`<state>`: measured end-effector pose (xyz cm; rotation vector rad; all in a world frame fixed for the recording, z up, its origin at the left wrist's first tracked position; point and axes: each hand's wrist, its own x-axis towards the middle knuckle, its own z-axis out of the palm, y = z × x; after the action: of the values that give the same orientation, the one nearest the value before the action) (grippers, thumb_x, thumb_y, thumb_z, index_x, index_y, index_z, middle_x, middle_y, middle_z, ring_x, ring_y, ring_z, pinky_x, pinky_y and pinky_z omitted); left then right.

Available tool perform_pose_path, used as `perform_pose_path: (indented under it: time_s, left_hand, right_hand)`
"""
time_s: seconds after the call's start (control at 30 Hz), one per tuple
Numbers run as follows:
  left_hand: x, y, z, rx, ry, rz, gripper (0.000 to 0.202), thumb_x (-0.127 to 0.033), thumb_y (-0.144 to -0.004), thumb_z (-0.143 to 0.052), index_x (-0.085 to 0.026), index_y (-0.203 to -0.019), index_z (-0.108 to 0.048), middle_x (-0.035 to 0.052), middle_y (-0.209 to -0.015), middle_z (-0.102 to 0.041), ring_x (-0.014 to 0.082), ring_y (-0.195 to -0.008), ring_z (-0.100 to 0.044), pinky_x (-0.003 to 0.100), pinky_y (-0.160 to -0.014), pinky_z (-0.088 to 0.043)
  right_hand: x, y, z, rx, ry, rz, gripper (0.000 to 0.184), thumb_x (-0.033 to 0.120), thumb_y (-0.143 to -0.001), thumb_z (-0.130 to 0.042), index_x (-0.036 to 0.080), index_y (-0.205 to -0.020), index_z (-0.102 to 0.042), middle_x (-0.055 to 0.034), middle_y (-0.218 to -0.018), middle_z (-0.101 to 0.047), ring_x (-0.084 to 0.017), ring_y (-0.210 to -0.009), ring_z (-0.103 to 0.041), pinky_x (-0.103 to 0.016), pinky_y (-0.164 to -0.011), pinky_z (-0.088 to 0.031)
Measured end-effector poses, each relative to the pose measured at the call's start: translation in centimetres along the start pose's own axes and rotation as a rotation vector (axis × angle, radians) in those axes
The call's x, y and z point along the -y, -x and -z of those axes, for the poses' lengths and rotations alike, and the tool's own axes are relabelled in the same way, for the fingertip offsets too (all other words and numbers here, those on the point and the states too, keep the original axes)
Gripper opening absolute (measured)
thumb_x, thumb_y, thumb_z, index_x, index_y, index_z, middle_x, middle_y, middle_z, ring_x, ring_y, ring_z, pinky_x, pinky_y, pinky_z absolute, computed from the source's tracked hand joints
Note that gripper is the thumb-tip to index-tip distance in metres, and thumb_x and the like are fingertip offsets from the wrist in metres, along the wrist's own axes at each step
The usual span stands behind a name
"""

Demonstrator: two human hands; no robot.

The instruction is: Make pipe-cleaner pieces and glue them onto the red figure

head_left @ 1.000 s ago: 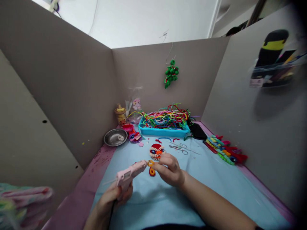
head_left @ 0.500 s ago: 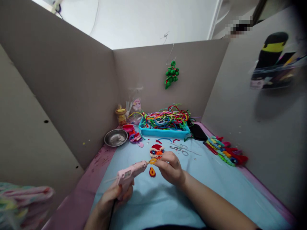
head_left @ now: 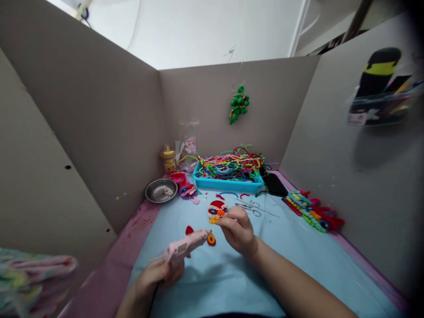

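Observation:
A pink hot glue gun is wrapped in the fingers of my left hand, its nozzle pointing to the upper right. My right hand pinches a small yellow-orange yarn piece between thumb and fingertips. Just behind that piece lies a round crafted face with a red top, pale fringe, blue eyes and an orange middle. Near the nozzle rests a red-and-orange teardrop piece. A plain red piece shows beyond the glue gun, partly covered by it.
A blue tray heaped with colourful chenille stems stands at the back. Scissors lie right of centre, a black phone behind them. A metal dish sits left. Bright crafted pieces line the right edge.
The glue gun has dropped toward me, its nozzle now apart from the yellow-orange piece. That piece has turned in my right hand. The red piece has come into view.

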<state>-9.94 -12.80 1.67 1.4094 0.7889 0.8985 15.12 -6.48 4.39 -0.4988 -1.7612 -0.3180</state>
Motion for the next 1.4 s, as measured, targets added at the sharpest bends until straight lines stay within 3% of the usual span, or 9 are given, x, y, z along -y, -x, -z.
perform_pose_path:
  time_s: [0.1,0.2,0.3,0.4,0.57,0.63,0.77,0.87,1.4]
  left_hand:
    - [-1.2,0.4,1.3,-0.151,-0.343,0.083,0.046,-0.051,-0.078,-0.049,-0.022,-0.113,-0.060,0.0087,-0.112,-0.064,0.0283,-0.101,-0.058,0.037,-0.081,-0.048]
    - [-1.1,0.6,4.1,-0.409,-0.732,0.128,0.049,-0.045,-0.080,-0.045,-0.019,-0.121,-0.052,0.0092,-0.124,-0.057,0.0272,-0.113,-0.052,0.038,-0.094,-0.041]
    - [0.1,0.8,7.2,-0.631,-1.107,0.171,0.052,-0.041,-0.081,-0.042,-0.013,-0.125,-0.049,0.0143,-0.122,-0.058,0.0283,-0.108,-0.056,0.040,-0.092,-0.043]
    - [0.8,1.2,9.0,-0.613,-1.369,0.156,0.042,-0.033,-0.082,-0.041,-0.018,-0.119,-0.055,0.0108,-0.118,-0.061,0.0266,-0.106,-0.056,0.040,-0.092,-0.042]
    - [-0.7,1.2,7.4,-0.723,-1.619,0.411,0.036,-0.030,-0.084,-0.040,-0.021,-0.113,-0.060,0.0162,-0.112,-0.057,0.0340,-0.102,-0.053,0.045,-0.080,-0.043]
    - [-1.6,0.5,5.4,-0.720,-1.613,0.374,0.033,-0.030,-0.085,-0.040,-0.020,-0.110,-0.061,0.0157,-0.114,-0.055,0.0330,-0.105,-0.051,0.044,-0.082,-0.041]
    - [-1.9,-2.3,1.0,-0.350,-1.388,0.235,0.029,-0.033,-0.083,-0.045,-0.018,-0.104,-0.059,0.0108,-0.105,-0.060,0.0243,-0.094,-0.057,0.034,-0.082,-0.041]
    - [-1.1,-4.9,-1.0,-0.280,-1.362,0.197,0.029,-0.032,-0.082,-0.047,-0.018,-0.106,-0.057,0.0110,-0.102,-0.059,0.0253,-0.092,-0.057,0.033,-0.078,-0.041]
    - [1.6,-8.0,-1.2,-0.260,-0.802,-0.108,0.020,-0.007,-0.063,-0.049,-0.018,-0.079,-0.055,0.0024,-0.080,-0.060,0.0156,-0.073,-0.057,0.026,-0.065,-0.045]
  right_hand:
    - [-0.2,0.0,0.0,0.011,-0.025,-0.054,0.025,0.004,-0.077,-0.056,0.024,-0.091,-0.061,-0.0027,-0.079,-0.048,-0.016,-0.073,-0.052,-0.033,-0.067,-0.048]
    - [-0.6,0.1,-0.3,0.028,-0.043,-0.125,0.022,0.004,-0.077,-0.056,0.023,-0.086,-0.061,-0.0036,-0.081,-0.049,-0.017,-0.076,-0.053,-0.033,-0.069,-0.048]
    - [-0.8,0.0,-0.7,0.066,-0.051,-0.178,0.018,0.006,-0.078,-0.055,0.023,-0.082,-0.061,-0.0037,-0.079,-0.050,-0.017,-0.077,-0.053,-0.034,-0.069,-0.048]
    - [-1.0,0.1,-1.0,0.093,-0.063,-0.208,0.017,0.007,-0.079,-0.053,0.023,-0.080,-0.061,-0.0037,-0.078,-0.050,-0.017,-0.076,-0.053,-0.034,-0.069,-0.048]
    - [-1.1,0.3,-1.2,0.106,-0.074,-0.221,0.016,0.007,-0.078,-0.054,0.022,-0.080,-0.061,-0.0039,-0.078,-0.050,-0.017,-0.076,-0.052,-0.033,-0.070,-0.048]
    - [-1.1,0.3,-1.2,0.108,-0.080,-0.238,0.015,0.008,-0.079,-0.054,0.022,-0.079,-0.061,-0.0039,-0.078,-0.050,-0.017,-0.076,-0.052,-0.033,-0.070,-0.048]
    - [-1.3,0.6,-1.5,0.122,-0.096,-0.278,0.015,0.010,-0.080,-0.053,0.022,-0.079,-0.062,-0.0040,-0.079,-0.051,-0.017,-0.077,-0.053,-0.033,-0.070,-0.048]
    - [-1.5,0.8,-1.5,0.132,-0.109,-0.275,0.015,0.009,-0.079,-0.054,0.021,-0.080,-0.062,-0.0041,-0.080,-0.052,-0.018,-0.078,-0.053,-0.033,-0.071,-0.048]
    - [-2.3,1.2,-2.1,0.119,-0.187,-0.402,0.014,0.008,-0.078,-0.052,0.020,-0.077,-0.061,-0.0035,-0.080,-0.050,-0.017,-0.079,-0.052,-0.033,-0.071,-0.047]
